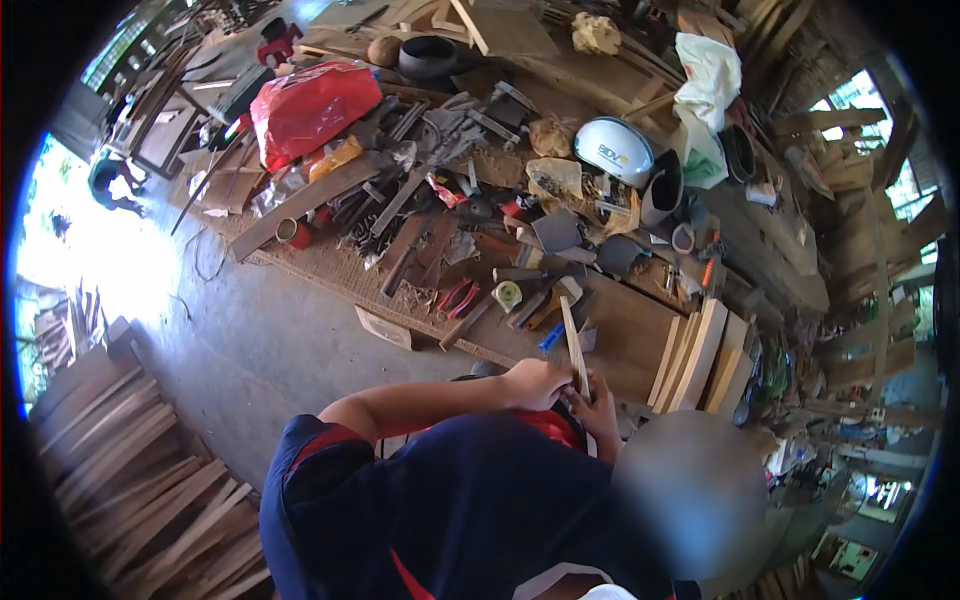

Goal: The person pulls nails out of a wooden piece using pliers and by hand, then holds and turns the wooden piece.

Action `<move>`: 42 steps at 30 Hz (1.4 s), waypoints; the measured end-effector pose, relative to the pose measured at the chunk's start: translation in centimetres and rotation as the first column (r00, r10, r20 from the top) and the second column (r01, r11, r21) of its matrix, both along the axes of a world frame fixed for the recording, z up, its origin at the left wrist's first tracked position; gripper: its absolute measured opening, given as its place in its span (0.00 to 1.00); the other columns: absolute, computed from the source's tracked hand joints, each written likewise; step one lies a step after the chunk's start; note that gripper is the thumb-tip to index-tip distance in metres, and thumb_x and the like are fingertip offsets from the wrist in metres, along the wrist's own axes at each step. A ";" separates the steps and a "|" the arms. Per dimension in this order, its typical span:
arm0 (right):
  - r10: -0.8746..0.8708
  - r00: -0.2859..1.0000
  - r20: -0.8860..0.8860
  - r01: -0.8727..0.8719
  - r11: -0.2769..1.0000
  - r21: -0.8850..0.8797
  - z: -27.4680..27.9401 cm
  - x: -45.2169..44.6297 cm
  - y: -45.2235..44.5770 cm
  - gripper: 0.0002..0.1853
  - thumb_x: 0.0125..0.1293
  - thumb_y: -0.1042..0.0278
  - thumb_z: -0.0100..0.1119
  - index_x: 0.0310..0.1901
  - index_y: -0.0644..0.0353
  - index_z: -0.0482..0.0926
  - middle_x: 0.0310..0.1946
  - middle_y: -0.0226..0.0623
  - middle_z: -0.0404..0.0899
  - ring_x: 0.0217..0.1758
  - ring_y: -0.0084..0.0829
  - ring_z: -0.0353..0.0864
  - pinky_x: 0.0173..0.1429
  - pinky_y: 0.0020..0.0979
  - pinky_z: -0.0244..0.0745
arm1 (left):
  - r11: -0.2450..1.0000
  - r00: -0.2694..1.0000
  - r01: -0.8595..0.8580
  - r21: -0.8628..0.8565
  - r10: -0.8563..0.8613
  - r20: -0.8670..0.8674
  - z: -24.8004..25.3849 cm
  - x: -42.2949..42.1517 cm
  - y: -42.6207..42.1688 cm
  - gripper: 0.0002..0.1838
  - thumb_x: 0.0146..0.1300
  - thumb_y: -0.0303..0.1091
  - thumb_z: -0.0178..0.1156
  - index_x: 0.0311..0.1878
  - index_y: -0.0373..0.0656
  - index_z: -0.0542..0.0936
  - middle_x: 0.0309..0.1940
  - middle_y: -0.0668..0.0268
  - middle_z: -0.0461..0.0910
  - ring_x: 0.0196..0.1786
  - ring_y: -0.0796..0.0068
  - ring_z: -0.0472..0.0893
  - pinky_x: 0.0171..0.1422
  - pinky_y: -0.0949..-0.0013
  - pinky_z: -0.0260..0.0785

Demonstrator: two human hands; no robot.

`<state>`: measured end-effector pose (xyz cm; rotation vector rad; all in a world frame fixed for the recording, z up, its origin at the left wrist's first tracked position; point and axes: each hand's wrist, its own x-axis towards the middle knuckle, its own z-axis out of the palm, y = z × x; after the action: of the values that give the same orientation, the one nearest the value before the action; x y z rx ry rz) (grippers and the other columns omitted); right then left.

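My left hand (538,383) reaches in from the left, its fingers closed around the lower end of a thin, pale wooden strip (573,340). Close beside it, my right hand (598,412) has its fingers pressed against the same end. The strip points up and away over the edge of the workbench (630,350). Just beyond lie a blue-handled tool (551,338) and a green-and-white tape measure (507,295). A blurred round patch covers part of my right side.
Wooden boards (700,350) stand on the bench at right. Farther back are a white helmet (613,150), a red plastic bag (310,108), a red can (293,233) and red-handled pliers (458,298). Stacked wood strips (150,480) lie at lower left. Another person (115,183) is far left.
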<state>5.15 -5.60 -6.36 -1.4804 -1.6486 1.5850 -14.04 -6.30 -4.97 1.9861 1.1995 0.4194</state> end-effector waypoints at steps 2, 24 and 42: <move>0.022 0.999 -0.024 -0.026 0.986 -0.163 0.3 0.3 -0.4 0.17 0.54 0.68 0.64 0.43 0.63 0.71 0.28 0.37 0.76 0.30 0.26 0.74 0.36 0.29 0.71 | 0.996 0.964 -0.056 -0.068 0.072 0.255 -1.0 0.2 -0.5 0.07 0.58 0.34 0.52 0.39 0.46 0.74 0.27 0.51 0.78 0.32 0.48 0.78 0.37 0.51 0.69; 0.269 0.864 -0.427 -0.226 0.963 0.148 6.7 5.4 5.1 0.18 0.49 0.83 0.61 0.44 0.64 0.73 0.33 0.31 0.78 0.37 0.23 0.79 0.43 0.25 0.74 | 0.920 0.427 0.050 -0.389 0.332 0.841 9.3 6.6 1.5 0.17 0.71 0.41 0.42 0.31 0.40 0.72 0.20 0.77 0.64 0.24 0.86 0.62 0.29 0.79 0.56; 0.103 0.947 -0.306 -0.096 0.995 0.035 6.7 1.2 5.6 0.13 0.58 0.69 0.60 0.40 0.68 0.71 0.23 0.36 0.77 0.21 0.22 0.77 0.25 0.23 0.74 | 0.812 0.002 -0.241 -0.532 0.549 0.836 15.8 -5.1 5.2 0.19 0.68 0.43 0.44 0.51 0.40 0.75 0.28 0.70 0.72 0.28 0.79 0.68 0.37 0.73 0.64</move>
<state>6.33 -0.01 0.38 -1.0873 -1.5723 1.7454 -19.11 -1.10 10.78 0.5943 0.7378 1.5442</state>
